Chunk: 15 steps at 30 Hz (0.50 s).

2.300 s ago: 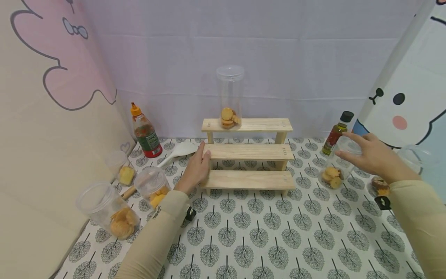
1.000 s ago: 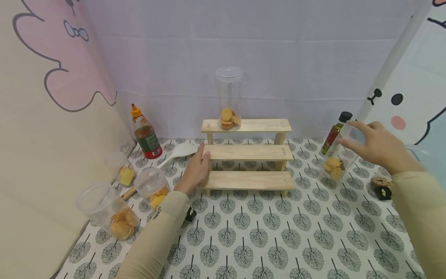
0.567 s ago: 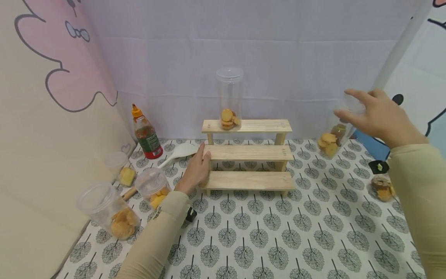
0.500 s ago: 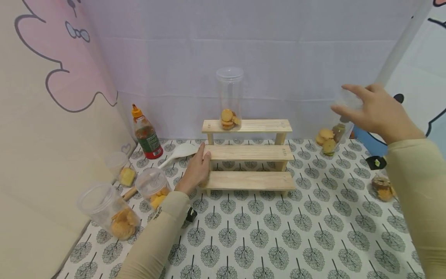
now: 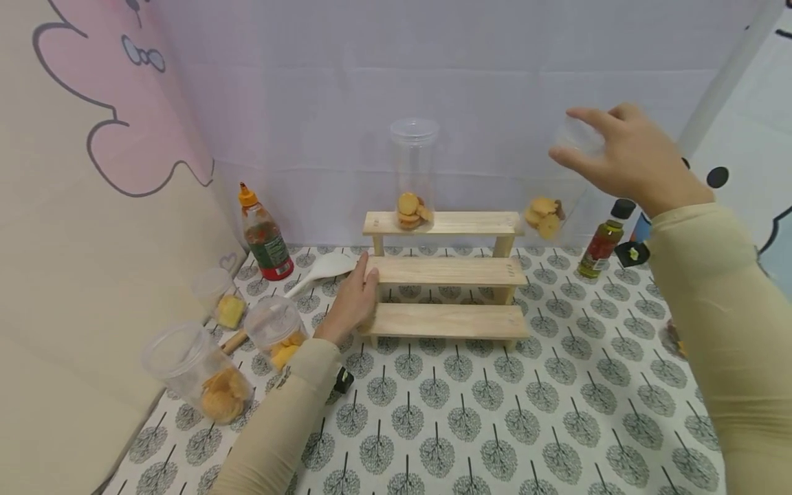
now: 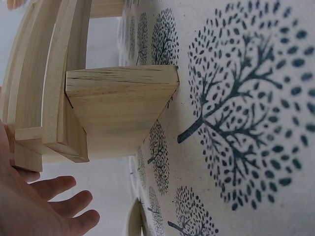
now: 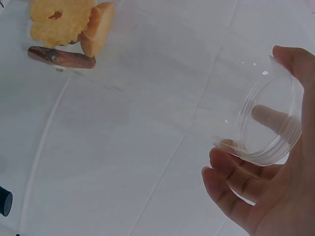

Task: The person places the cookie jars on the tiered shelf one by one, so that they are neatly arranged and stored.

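Above the counter, just right of the top shelf as the head view has it, one clear jar is up in the air, held by the right hand. Depth gap between jar and rack: cannot tell.

Hands: right one has thumb and fingers curled round the jar's ribbed upper end; a finger shows through the clear wall in the right wrist view. Left hand is at the rack's left end by the middle shelf, fingers loosely extended and touching it, not wrapped round; probably steadying.

Step, my read: jar is off the counter, on its way to the rack, not set down. Next move likely calls for getting the base over the bare right part of the top shelf, lowering gently, then releasing, rack kept steady.

Jar is tilted, not upright. Long axis slants from held end, upper right, to base, lower left; base points down and toward the rack. Cookies bunch at that low end. Should be straightened before contact, or the base edge may catch.

Nearby: second jar upright on the top shelf's left part; oil bottle on the counter, lower and right of the held jar.
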Motion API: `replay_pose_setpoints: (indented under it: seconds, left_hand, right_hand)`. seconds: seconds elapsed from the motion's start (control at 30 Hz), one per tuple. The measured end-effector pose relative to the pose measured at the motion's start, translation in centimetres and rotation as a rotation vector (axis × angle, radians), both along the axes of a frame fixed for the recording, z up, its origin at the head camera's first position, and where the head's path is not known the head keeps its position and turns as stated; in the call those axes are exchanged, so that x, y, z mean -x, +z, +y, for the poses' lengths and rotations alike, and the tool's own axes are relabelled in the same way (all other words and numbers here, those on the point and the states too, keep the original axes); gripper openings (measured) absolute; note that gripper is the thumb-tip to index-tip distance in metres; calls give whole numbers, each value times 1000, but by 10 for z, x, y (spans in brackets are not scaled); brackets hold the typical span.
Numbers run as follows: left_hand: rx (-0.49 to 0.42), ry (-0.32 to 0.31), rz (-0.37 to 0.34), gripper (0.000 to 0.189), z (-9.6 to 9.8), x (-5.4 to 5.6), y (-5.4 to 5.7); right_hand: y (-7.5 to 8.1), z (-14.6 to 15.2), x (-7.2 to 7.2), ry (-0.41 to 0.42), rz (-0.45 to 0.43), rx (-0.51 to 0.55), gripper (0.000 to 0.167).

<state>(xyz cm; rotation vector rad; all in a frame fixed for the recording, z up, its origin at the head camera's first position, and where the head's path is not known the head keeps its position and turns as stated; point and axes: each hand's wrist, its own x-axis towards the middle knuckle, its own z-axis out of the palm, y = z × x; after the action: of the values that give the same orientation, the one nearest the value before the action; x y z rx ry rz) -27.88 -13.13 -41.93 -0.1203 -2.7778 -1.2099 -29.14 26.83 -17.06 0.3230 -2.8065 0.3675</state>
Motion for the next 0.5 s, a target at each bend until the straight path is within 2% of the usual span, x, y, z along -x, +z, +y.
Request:
replay_pose_setpoints:
  seconds: [0.17, 0.5]
  left_hand:
    - [0, 2, 0, 64, 0, 0, 0]
    - [8, 13, -3, 63, -1, 0, 0]
  right_hand:
    - [3, -14, 9, 25, 21, 27, 79]
    - [3, -49, 32, 80, -8, 88, 79]
